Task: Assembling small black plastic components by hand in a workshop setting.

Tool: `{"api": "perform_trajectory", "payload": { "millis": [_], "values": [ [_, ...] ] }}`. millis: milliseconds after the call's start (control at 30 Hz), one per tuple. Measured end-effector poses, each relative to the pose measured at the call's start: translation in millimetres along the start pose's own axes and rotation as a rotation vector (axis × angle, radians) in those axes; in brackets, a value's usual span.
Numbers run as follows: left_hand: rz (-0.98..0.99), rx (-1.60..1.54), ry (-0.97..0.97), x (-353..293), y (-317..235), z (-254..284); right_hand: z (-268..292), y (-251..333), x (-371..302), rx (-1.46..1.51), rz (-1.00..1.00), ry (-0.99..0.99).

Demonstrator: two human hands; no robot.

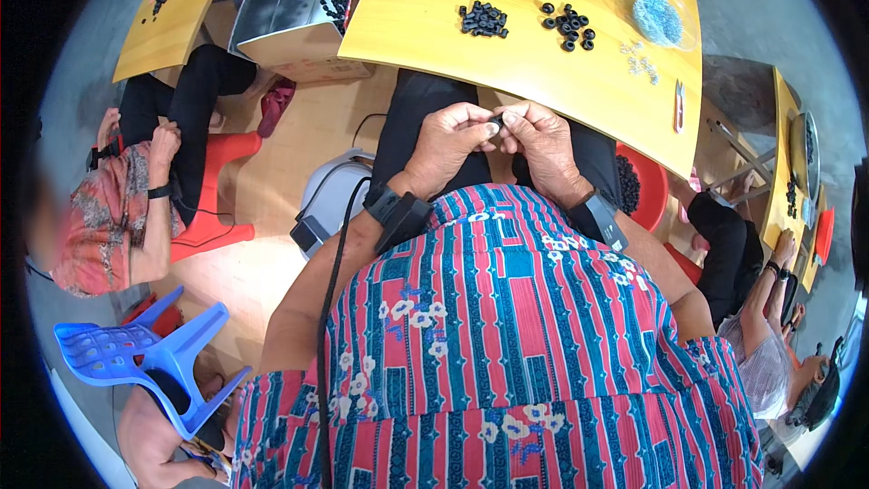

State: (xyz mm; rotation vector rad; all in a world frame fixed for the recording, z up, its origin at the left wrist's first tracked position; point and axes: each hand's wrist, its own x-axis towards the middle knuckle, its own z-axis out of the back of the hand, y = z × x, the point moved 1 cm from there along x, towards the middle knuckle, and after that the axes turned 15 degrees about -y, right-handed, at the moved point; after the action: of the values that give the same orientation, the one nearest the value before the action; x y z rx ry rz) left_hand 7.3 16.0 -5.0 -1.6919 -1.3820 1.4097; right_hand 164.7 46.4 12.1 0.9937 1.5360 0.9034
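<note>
A small black piece (497, 119) is held over the lap, just short of the table (416, 23). It is pinched between thumb and forefinger of the left hand (453, 140); the tips of the right hand (540, 140) are closed on it from the other side, and the remaining fingers are curled in. Its face is mostly covered, so its shape cannot be told. The two-sided pinch is probably used because so small a thing would turn in one hand.

From the hands, short black tubes (483, 20) are heaped at 12 o'clock and round black rings (568, 27) at 1, apparently kept apart by kind and within reach. At 2, blue bits (656, 14) are contained in a clear dish (692, 34), likely against scattering; clear bits (640, 63) are spread loose beside it. Snips (679, 107) are laid at 3, near the table's edge, perhaps for easy picking up.

A pale mark is borne by the right wrist unit (598, 220), too small to be read. No other lettering can be made out.
</note>
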Motion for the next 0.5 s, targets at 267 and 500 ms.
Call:
{"api": "perform_trajectory", "payload": {
  "millis": [267,500],
  "values": [
    [0.026,-0.030,-0.047,-4,-1,-1,0,-8,4,-0.094,0.135,0.022],
    [-0.040,-0.023,-0.018,-4,8,-7,0,2,-9,-0.270,0.345,-0.043]
  ]
}}
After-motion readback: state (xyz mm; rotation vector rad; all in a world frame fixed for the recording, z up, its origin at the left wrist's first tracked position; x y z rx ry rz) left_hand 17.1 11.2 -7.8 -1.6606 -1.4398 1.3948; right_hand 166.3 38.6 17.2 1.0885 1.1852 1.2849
